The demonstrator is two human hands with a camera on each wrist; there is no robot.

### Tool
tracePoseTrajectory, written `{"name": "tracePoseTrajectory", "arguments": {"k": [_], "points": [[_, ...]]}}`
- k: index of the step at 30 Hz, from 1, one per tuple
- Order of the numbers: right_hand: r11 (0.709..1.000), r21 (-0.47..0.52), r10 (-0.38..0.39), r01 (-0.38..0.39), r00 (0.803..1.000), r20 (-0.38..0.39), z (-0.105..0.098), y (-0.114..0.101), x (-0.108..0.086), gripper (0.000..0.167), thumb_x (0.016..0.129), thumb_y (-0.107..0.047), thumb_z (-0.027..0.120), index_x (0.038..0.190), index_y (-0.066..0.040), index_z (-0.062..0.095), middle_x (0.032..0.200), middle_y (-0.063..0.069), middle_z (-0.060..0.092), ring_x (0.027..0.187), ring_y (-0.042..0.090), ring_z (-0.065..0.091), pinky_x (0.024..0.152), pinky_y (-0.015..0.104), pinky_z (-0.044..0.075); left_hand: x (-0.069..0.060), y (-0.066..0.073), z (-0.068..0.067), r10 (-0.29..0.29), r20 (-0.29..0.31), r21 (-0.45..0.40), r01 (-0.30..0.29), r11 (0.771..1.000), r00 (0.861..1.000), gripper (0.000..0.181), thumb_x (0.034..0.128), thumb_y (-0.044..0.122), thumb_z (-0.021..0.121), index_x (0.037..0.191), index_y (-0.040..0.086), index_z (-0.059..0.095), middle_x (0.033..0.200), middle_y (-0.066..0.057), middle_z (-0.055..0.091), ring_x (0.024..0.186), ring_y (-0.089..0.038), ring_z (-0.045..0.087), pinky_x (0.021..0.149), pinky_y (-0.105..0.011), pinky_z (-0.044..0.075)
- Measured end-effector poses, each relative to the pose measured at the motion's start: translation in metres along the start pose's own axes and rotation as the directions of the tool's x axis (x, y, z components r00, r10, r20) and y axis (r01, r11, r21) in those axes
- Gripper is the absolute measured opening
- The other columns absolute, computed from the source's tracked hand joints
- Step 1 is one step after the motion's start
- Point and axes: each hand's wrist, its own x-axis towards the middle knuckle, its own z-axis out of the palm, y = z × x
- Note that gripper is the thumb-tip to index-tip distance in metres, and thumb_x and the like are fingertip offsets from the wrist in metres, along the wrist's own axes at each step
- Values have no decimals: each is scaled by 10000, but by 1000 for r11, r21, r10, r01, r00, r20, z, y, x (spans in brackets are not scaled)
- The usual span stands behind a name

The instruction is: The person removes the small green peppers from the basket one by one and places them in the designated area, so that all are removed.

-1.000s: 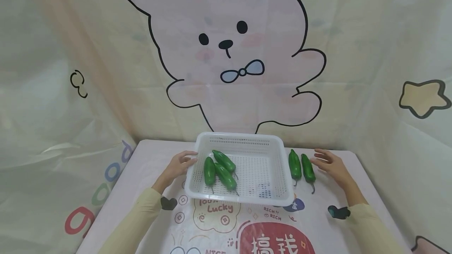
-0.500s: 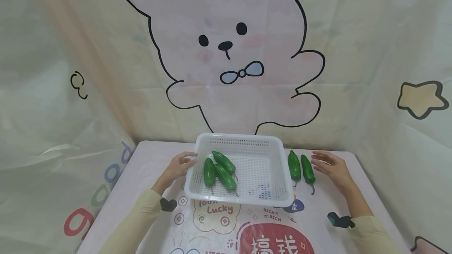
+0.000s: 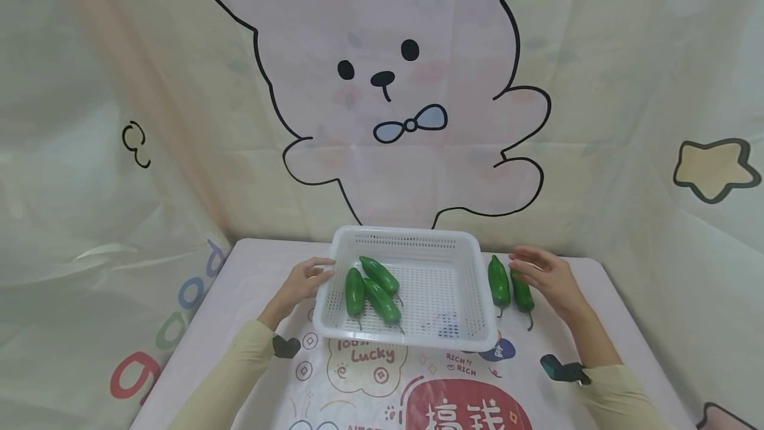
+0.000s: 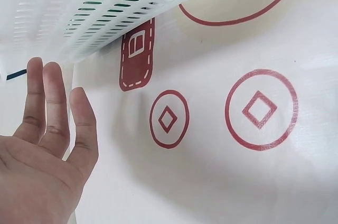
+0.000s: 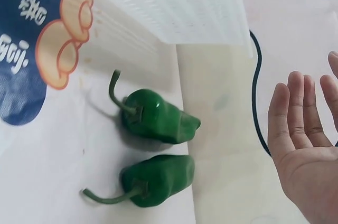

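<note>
A white perforated basket [image 3: 442,284] stands at the table's far side with three green peppers [image 3: 355,292] in its left half. At its left rim is the left hand [image 3: 301,282], fingers extended and touching or almost touching the wall; the left wrist view shows that hand [image 4: 50,139] beside the basket [image 4: 100,18]. Two more green peppers lie right of the basket, one [image 3: 499,282] near its wall, the other [image 3: 522,294] partly hidden by the right hand [image 3: 552,281]. In the right wrist view the right hand [image 5: 306,139] is empty, its fingers extended, apart from both peppers [image 5: 156,115].
The table [image 3: 268,390] wears a white cover printed with red and blue figures. Close behind it hangs a curtain [image 3: 382,171] with a cartoon animal, and more curtain [image 3: 668,284] stands on both sides.
My right hand drew slightly right, then moved left over the top of the outer right pepper. The left hand, the basket and the peppers have stayed in place.
</note>
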Motion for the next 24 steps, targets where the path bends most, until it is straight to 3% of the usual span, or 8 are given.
{"name": "tracePoseTrajectory", "arguments": {"k": [11, 18, 24], "points": [[999, 49, 8, -10, 999, 41, 16, -14, 13, 500, 997, -153, 690, 1382, 107, 504, 1321, 285, 551, 1089, 133, 657, 896, 302, 575, 0, -1, 0, 2, 5, -6, -2, 1000, 1000, 441, 989, 284, 700, 1375, 93, 605, 1310, -246, 599, 1109, -378, 647, 858, -491, 601], [993, 114, -2, -7, 997, 79, 31, -22, 26, 420, 1007, -127, 671, 1362, 59, 545, 1268, 177, 619, 1084, 168, 664, 920, 374, 571, 0, -1, 1, -5, 1, -8, 5, 1000, 1000, 435, 994, 284, 695, 1374, 92, 605, 1276, -223, 623, 1106, -367, 648, 870, -483, 597], [985, 174, -24, 2, 993, 120, 46, -27, 36, 408, 1013, -99, 654, 1373, 54, 538, 1311, 311, 559, 1087, 201, 665, 918, 360, 576, -1, 1, 1, -9, -6, 1, 9, 1000, 1000, 436, 991, 287, 699, 1373, 98, 609, 1273, -213, 631, 1110, -363, 648, 864, -477, 600]]}}
